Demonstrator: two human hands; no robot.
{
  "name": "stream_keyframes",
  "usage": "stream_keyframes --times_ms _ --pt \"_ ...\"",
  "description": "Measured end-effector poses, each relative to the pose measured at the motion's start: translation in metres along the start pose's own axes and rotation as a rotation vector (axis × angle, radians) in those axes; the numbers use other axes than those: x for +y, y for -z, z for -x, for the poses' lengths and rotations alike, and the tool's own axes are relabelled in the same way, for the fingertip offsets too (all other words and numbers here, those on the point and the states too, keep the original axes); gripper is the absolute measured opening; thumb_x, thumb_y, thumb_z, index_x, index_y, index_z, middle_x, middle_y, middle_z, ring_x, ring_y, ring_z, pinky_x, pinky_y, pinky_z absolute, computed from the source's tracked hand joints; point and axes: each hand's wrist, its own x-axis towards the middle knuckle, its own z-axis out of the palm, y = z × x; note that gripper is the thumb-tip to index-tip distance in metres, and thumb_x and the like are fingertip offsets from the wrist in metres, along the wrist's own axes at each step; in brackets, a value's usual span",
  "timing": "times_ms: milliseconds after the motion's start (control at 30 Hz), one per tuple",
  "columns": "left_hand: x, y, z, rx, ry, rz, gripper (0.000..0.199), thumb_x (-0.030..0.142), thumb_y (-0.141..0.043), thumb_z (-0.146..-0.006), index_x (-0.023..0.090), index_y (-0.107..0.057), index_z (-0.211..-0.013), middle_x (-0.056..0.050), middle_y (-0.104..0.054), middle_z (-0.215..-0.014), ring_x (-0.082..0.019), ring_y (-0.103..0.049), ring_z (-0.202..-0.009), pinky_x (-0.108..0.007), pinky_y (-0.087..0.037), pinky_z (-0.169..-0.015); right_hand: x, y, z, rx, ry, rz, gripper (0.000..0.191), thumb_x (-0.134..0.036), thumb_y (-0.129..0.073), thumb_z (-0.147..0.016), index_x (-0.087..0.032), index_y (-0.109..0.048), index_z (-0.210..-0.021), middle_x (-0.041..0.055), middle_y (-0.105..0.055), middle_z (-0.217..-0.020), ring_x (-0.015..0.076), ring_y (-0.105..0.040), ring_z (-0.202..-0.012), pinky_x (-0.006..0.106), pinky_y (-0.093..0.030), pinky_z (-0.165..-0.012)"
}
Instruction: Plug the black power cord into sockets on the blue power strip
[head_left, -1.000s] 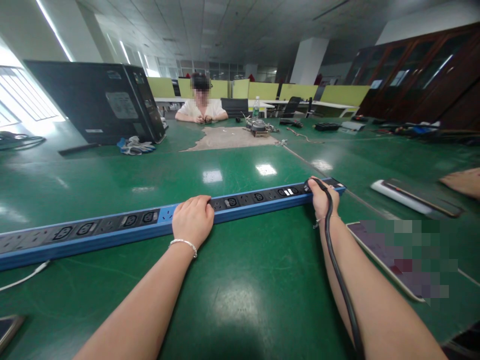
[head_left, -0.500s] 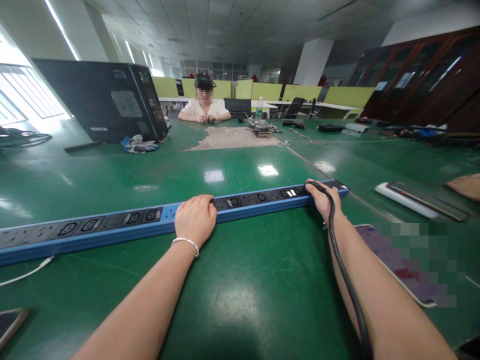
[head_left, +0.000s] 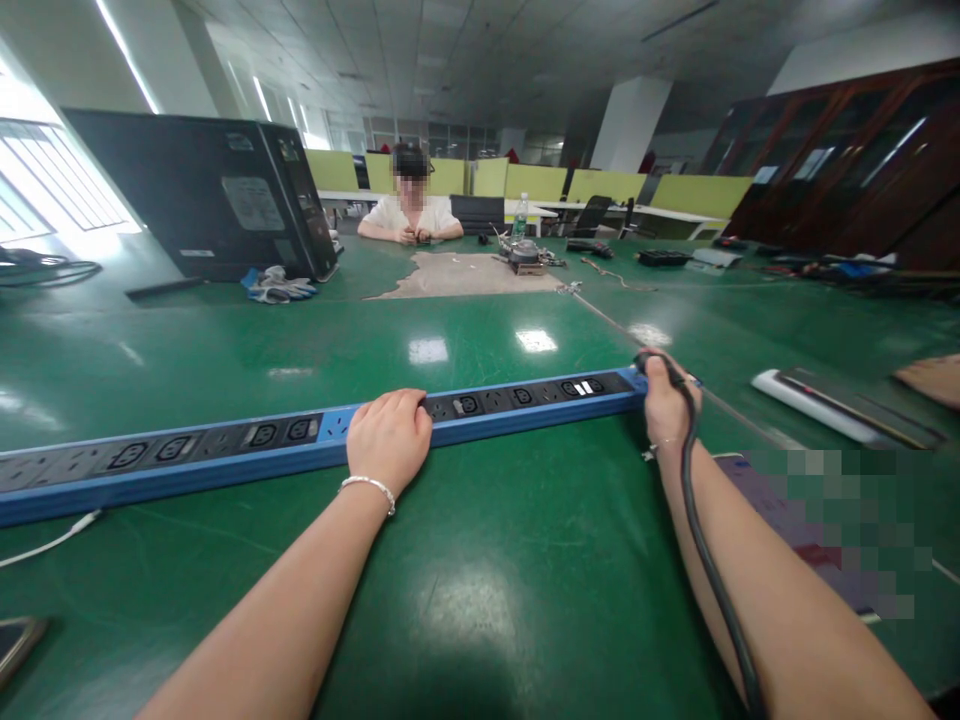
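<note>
A long blue power strip point(head_left: 525, 418) with black socket faces lies slantwise across the green table. Near its middle, my left hand point(head_left: 390, 432) is wrapped over the strip, fingers curled on the far side. Above the strip's right end, my right hand point(head_left: 670, 400) grips the black plug point(head_left: 643, 362) of a thick cable. The black cable point(head_left: 694, 520) runs back along my right forearm to the bottom edge. Several sockets show between my hands, two of them with white marks beside them. My right fingers partly hide the strip's end.
A black computer case point(head_left: 202, 200) and gloves point(head_left: 277, 286) stand at the far left. Another person point(head_left: 411, 215) sits across the table. To the right lie a white-and-dark bar point(head_left: 832, 405), a tablet-like panel point(head_left: 787, 530) and another person's hand point(head_left: 930, 378). A white cable point(head_left: 56, 540) lies left.
My right hand has moved right and slightly up with the plug, away from the sockets by the white marks toward the strip's end. My left hand stays on the strip.
</note>
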Motion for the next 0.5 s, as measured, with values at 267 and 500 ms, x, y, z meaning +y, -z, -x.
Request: stream_keyframes --times_ms 267,500 --pt "0.0 0.001 0.0 -0.013 0.0 0.005 0.032 0.026 -0.037 -0.086 0.022 -0.063 -0.104 -0.003 -0.07 -0.106 -0.02 -0.061 -0.101 -0.035 -0.04 -0.09 0.024 0.007 -0.011 0.149 -0.077 -0.091 0.04 -0.05 -0.053 -0.08 -0.017 -0.069 -0.096 0.0048 -0.07 -0.094 0.0216 -0.064 -0.091 0.039 -0.049 -0.087" --pt "-0.001 0.001 -0.001 -0.017 -0.005 -0.004 0.032 0.026 -0.037 -0.086 0.022 -0.063 -0.104 -0.004 -0.069 -0.106 -0.021 -0.061 -0.101 -0.036 -0.04 -0.09 0.031 0.007 -0.011 -0.057 -0.035 0.055 0.042 -0.052 -0.048 -0.082 -0.021 -0.068 -0.101 0.0053 -0.069 -0.103 0.0234 -0.061 -0.102 0.042 -0.043 -0.096"
